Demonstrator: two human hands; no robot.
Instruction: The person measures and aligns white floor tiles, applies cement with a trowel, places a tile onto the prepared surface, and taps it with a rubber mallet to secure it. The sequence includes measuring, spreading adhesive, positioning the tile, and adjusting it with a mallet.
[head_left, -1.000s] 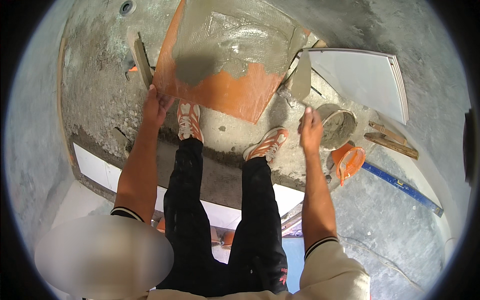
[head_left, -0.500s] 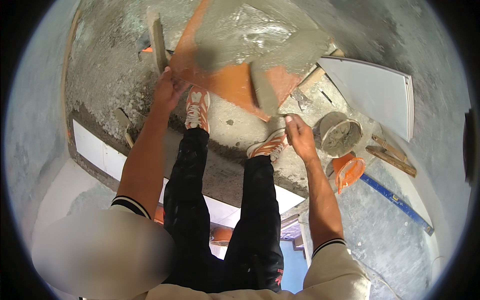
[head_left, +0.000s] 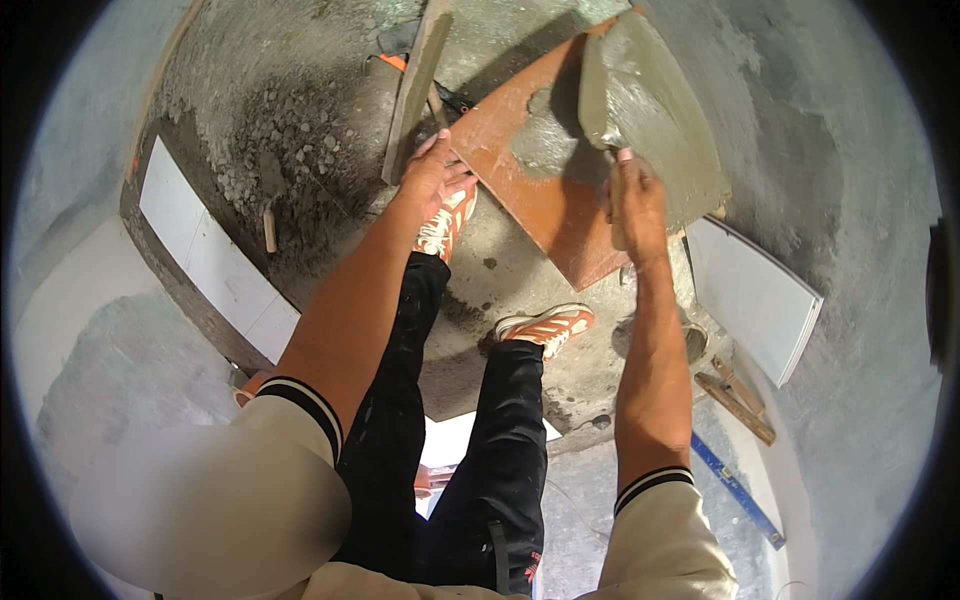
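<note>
Trowel (head_left: 592, 95) had moved most: a second earlier near the bucket, then across the tile's near corner, now over wet mortar (head_left: 680, 130) toward the far end. Judged: the spreading had shifted farther away, while the near and left parts showed mostly bare orange. Pressed or skimming, could not tell.

Right hand (head_left: 640, 210): grip wrapped round the trowel handle. Left hand (head_left: 430, 180): at the left corner of the orange tile (head_left: 535, 215), fingers partly spread along the edge; could not tell if it pinched. Tile lay ahead of both shoes, angled, casting shadow beyond its far-left edge.

Floor (head_left: 510, 275): rough concrete, rubble (head_left: 300, 120) far left, white tiles (head_left: 215, 255) set in a strip nearer left. To the right, a white tile stack (head_left: 755, 300), bucket (head_left: 697, 342) half behind the forearm, blue level (head_left: 737, 490) nearer. Grey plastered wall (head_left: 860, 190) beyond.
</note>
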